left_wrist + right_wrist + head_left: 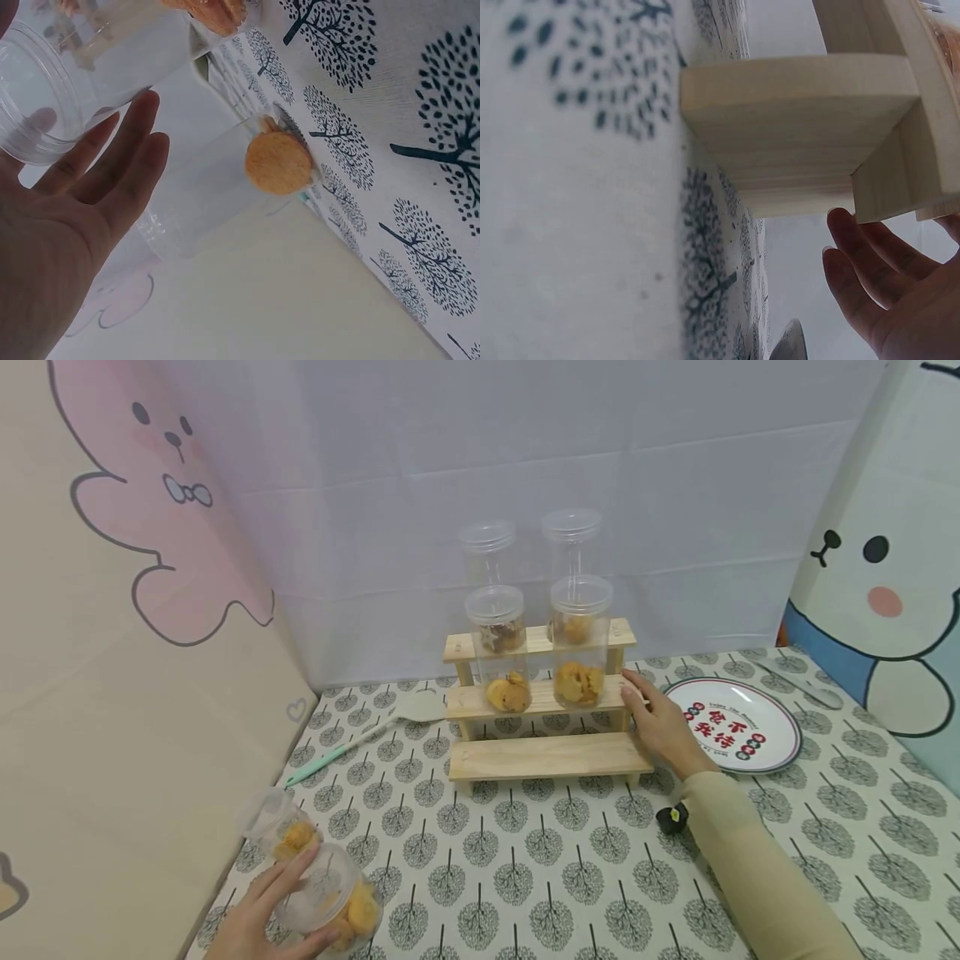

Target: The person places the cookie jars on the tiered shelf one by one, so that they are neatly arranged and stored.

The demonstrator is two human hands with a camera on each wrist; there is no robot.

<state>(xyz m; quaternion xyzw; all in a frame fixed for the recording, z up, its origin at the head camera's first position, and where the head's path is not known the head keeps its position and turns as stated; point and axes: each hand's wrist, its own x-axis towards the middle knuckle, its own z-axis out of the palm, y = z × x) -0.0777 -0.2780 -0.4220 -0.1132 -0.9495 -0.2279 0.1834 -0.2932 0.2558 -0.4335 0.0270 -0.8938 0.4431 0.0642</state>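
At the lower left, my left hand (262, 910) grips a clear lidded jar (318, 893) with yellow-brown cookies, thumb on one side and fingers on the other. The left wrist view shows these fingers (139, 161) beside the jar's lid (34, 97). Just behind stands a second clear jar (202, 191) with cookies at its bottom. My right hand (663, 727) holds the right end of a three-step wooden rack (547, 758) at its middle step. In the right wrist view, its fingertips meet the rack's end; the thumb's contact is hard to see there.
Clear cookie jars (498, 652) stand on the rack's middle and top steps. A white spatula with a green handle (322, 764) lies to the left. A white plate with red lettering (772, 727) and a knife-like utensil (806, 685) lie right, on the tree-patterned cloth (517, 877).
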